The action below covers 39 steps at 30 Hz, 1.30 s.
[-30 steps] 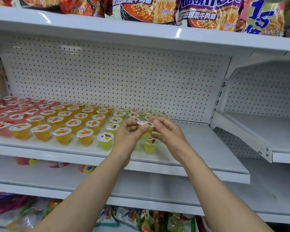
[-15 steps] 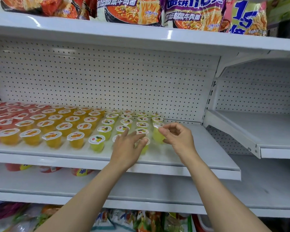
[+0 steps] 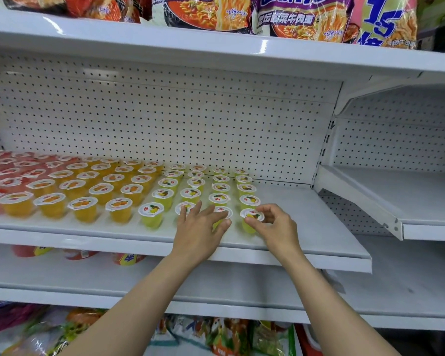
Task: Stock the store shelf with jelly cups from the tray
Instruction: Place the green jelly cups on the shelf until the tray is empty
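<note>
A small yellow-green plastic jelly cup with a foil lid (image 3: 251,220), at the white metal shelf's (image 3: 306,235) front, is pinched at its rim by the right hand (image 3: 272,228). Light, slippery sides are likely. The left hand (image 3: 199,229) is spread flat over a neighbouring cup (image 3: 222,214).

Noodle packs (image 3: 303,16), top shelf, 12 o'clock: Chinese print, apparently "老坛酸菜牛肉面". Pack (image 3: 385,21) at 1 o'clock: blue "1.5". Jelly cup lids (image 3: 150,209): print too small to read.

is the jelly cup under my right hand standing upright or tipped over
Upright. The yellow-green jelly cup stands on the shelf with its sealed lid facing up, level like its neighbours. The right hand pinches its rim.
</note>
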Each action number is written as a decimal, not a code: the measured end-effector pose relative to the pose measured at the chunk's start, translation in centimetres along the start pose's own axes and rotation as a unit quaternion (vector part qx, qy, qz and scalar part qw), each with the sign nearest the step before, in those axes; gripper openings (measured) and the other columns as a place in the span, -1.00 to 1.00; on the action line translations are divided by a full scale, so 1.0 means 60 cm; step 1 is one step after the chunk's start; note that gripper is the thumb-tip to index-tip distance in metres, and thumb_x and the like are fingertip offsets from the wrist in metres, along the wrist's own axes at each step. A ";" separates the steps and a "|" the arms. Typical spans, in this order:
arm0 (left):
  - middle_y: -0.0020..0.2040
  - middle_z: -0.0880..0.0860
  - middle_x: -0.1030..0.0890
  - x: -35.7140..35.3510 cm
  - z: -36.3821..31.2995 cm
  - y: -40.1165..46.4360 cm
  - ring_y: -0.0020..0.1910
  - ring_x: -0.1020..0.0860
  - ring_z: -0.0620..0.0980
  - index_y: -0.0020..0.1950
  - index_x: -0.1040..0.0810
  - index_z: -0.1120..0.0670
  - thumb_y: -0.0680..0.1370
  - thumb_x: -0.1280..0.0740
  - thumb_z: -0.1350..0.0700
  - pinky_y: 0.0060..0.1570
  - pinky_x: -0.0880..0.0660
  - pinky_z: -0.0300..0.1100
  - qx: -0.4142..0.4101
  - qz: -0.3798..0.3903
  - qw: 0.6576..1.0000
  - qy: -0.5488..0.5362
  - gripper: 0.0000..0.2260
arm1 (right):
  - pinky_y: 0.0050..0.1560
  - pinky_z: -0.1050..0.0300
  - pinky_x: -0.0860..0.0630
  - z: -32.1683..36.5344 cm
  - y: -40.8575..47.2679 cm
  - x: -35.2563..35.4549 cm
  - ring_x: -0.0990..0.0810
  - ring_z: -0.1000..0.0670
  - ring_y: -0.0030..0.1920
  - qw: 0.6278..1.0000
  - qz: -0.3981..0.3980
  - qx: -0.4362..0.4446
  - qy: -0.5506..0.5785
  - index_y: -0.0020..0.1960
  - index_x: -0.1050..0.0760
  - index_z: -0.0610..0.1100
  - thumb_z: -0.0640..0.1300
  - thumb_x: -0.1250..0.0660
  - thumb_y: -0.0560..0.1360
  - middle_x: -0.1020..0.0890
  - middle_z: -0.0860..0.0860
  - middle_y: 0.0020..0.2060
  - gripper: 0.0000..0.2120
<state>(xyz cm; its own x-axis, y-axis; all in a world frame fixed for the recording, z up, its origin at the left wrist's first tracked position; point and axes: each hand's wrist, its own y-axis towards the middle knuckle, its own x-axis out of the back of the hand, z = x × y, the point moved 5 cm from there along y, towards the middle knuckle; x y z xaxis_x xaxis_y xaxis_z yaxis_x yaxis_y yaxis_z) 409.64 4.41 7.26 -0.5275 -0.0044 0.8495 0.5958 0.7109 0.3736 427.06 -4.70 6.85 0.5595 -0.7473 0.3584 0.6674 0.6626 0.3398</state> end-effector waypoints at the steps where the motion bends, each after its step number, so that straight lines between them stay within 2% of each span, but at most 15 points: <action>1: 0.52 -0.10 -0.33 0.000 0.000 0.000 0.58 -0.09 0.03 0.41 -0.43 -0.26 0.63 -0.10 -0.22 0.52 0.10 0.07 0.001 0.000 1.000 -0.002 -0.64 | 0.00 0.33 -0.53 -0.001 -0.001 -0.001 -0.63 0.10 -0.01 1.000 0.003 -0.001 -0.003 0.14 -0.60 -0.07 -0.05 -0.61 0.36 -0.67 0.09 -0.03 -0.61; 3: 0.52 -0.10 -0.33 0.001 0.001 0.000 0.58 -0.08 0.04 0.41 -0.43 -0.25 0.63 -0.11 -0.22 0.52 0.10 0.08 0.001 0.004 1.000 -0.003 -0.64 | 0.13 0.17 -0.56 0.000 -0.002 -0.003 -0.62 0.08 0.08 1.000 0.006 -0.008 -0.011 0.24 -0.56 -0.07 -0.04 -0.60 0.36 -0.66 0.06 0.06 -0.51; 6: 0.53 -0.10 -0.31 0.000 0.001 0.001 0.58 -0.06 0.03 0.42 -0.40 -0.25 0.63 -0.09 -0.24 0.52 0.10 0.10 0.000 0.016 1.000 0.009 -0.62 | 0.17 0.12 -0.54 0.002 -0.004 -0.006 -0.61 0.06 0.11 0.999 0.013 -0.024 -0.040 0.29 -0.52 -0.04 0.03 -0.58 0.37 -0.65 0.02 0.12 -0.46; 9: 0.51 -0.09 -0.34 0.003 -0.002 0.003 0.58 -0.06 0.05 0.41 -0.42 -0.24 0.63 -0.09 -0.24 0.52 0.08 0.13 -0.005 0.019 1.000 0.013 -0.62 | 0.17 0.07 -0.52 0.014 -0.005 0.001 -0.59 0.01 0.16 0.993 -0.005 -0.029 -0.111 0.32 -0.48 -0.02 0.19 -0.51 0.40 -0.63 0.04 0.17 -0.42; 11: 0.49 -0.07 -0.37 0.011 -0.005 0.006 0.58 -0.07 0.04 0.39 -0.45 -0.22 0.62 -0.12 -0.24 0.51 0.04 0.14 -0.016 0.012 1.000 0.017 -0.62 | 0.17 0.05 -0.51 0.040 -0.002 0.009 -0.56 -0.02 0.23 0.982 -0.043 0.001 -0.186 0.32 -0.47 0.00 0.25 -0.42 0.44 -0.61 0.04 0.22 -0.45; 13: 0.49 -0.03 -0.39 0.030 -0.003 0.012 0.57 -0.12 0.04 0.40 -0.46 -0.18 0.60 -0.18 -0.24 0.50 -0.02 0.10 -0.027 -0.001 1.000 0.001 -0.61 | 0.16 0.04 -0.47 0.084 0.008 0.004 -0.50 -0.06 0.30 0.969 -0.057 0.054 -0.232 0.33 -0.47 -0.01 0.21 -0.37 0.49 -0.59 0.02 0.26 -0.50; 18: 0.35 0.08 -0.53 0.147 0.062 0.032 0.37 -0.43 0.09 0.41 -0.47 -0.02 0.47 -0.47 -0.05 0.32 -0.36 -0.08 0.000 -0.079 0.996 -0.045 -0.48 | 0.22 0.02 -0.41 0.215 0.034 -0.062 -0.39 -0.08 0.38 0.939 -0.002 0.161 -0.303 0.40 -0.44 -0.01 0.13 -0.34 0.53 -0.52 -0.02 0.34 -0.52; 21: 0.34 0.11 -0.53 0.232 0.133 0.022 0.33 -0.45 0.13 0.44 -0.43 0.03 0.47 -0.47 0.00 0.26 -0.37 -0.06 0.041 -0.122 0.992 -0.005 -0.44 | 0.29 -0.02 -0.38 0.283 0.032 -0.131 -0.33 -0.06 0.43 0.925 0.053 0.212 -0.311 0.43 -0.40 0.02 0.15 -0.29 0.55 -0.46 0.00 0.40 -0.51; 27: 0.30 0.17 -0.55 0.363 0.308 -0.051 0.30 -0.46 0.23 0.44 -0.42 0.04 0.56 -0.32 -0.12 0.23 -0.43 0.02 0.127 -0.169 0.975 0.065 -0.51 | 0.35 -0.01 -0.34 0.407 -0.019 -0.324 -0.35 -0.07 0.44 0.908 0.151 0.274 -0.278 0.45 -0.39 0.06 0.20 -0.22 0.58 -0.43 -0.01 0.44 -0.52; 32: 0.18 0.21 -0.60 0.461 0.460 -0.154 0.20 -0.52 0.26 0.39 -0.45 0.08 0.58 -0.23 -0.16 0.13 -0.50 0.08 0.197 -0.176 0.958 0.112 -0.54 | 0.37 -0.04 -0.35 0.498 -0.096 -0.501 -0.35 -0.09 0.44 0.899 0.215 0.295 -0.244 0.43 -0.40 0.02 0.25 -0.18 0.57 -0.45 -0.07 0.42 -0.48; 35: 0.20 0.21 -0.59 0.517 0.546 -0.228 0.19 -0.53 0.26 0.36 -0.46 0.10 0.59 -0.22 -0.16 0.10 -0.51 0.11 0.236 -0.185 0.944 0.141 -0.55 | 0.31 -0.03 -0.40 0.548 -0.158 -0.607 -0.42 -0.14 0.37 0.887 0.247 0.317 -0.229 0.38 -0.45 -0.02 0.27 -0.18 0.57 -0.51 -0.10 0.35 -0.48; 39: 0.16 0.19 -0.61 0.578 0.651 -0.328 0.14 -0.54 0.26 0.42 -0.42 0.07 0.59 -0.17 -0.19 0.03 -0.55 0.11 0.279 -0.175 0.928 0.173 -0.51 | 0.31 -0.05 -0.42 0.606 -0.252 -0.737 -0.46 -0.15 0.35 0.869 0.288 0.349 -0.200 0.37 -0.46 -0.08 0.23 -0.19 0.58 -0.53 -0.11 0.34 -0.49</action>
<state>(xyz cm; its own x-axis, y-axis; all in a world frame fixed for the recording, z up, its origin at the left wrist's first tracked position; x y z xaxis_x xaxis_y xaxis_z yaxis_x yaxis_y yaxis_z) 355.96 17.75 14.84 -0.3460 -0.4610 0.8172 -0.0332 0.8764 0.4804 374.40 20.11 17.48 0.3933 -0.2964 0.8703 -0.2054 0.8944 0.3974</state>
